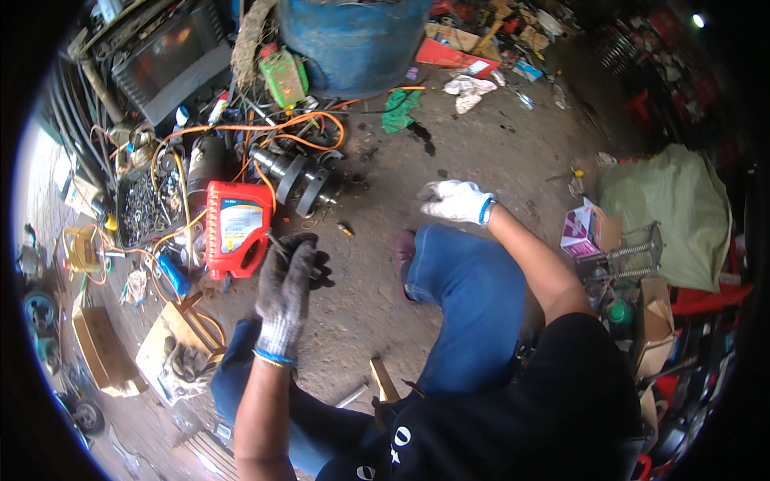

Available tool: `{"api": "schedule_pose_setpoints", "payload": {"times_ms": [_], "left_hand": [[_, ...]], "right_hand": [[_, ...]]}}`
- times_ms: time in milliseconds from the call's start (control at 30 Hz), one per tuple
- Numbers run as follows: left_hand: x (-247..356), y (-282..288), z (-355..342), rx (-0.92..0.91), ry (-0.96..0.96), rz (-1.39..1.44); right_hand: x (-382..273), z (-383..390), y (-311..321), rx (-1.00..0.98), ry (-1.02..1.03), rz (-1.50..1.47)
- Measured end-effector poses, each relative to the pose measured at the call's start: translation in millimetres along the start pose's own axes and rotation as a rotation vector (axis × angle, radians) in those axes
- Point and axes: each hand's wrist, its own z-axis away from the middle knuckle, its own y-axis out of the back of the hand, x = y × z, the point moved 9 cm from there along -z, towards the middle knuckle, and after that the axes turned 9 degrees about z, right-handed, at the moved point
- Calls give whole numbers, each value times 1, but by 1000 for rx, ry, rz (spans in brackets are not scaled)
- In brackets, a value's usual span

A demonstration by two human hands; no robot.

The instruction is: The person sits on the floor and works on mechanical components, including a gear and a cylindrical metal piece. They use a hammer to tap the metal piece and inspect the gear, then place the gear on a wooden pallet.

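My left hand [285, 295], in a grey-soiled knitted glove with a blue cuff, is raised just right of a red plastic oil jug [237, 228]. Its fingers are bent together, and a thin dark piece shows at the fingertips, too small to name. Over the floor beyond my knee, my right hand [457, 201] wears a whiter glove. Its fingers point left, loosely stretched, with nothing visible in them. A metal crankshaft [297, 180] lies on the floor behind the jug, apart from both hands.
A tray of bolts [148, 204] and an orange hose [265, 127] lie left. Spare gloves [184, 361] rest on a board. A blue drum [353, 40], green jug [282, 76] and green rag [399, 111] are far. Right are a purple box [581, 232] and green sack [670, 212].
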Motion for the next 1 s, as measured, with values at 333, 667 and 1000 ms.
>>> {"api": "schedule_pose_setpoints", "payload": {"times_ms": [333,667,1000], "left_hand": [[-36,19,33,-1,79,162],[-21,19,40,8,143,74],[-46,76,-41,175,162,-141]], "right_hand": [[-129,69,-6,298,332,114],[-180,58,-138,10,604,119],[-162,-28,-176,-436,321,-41]]}}
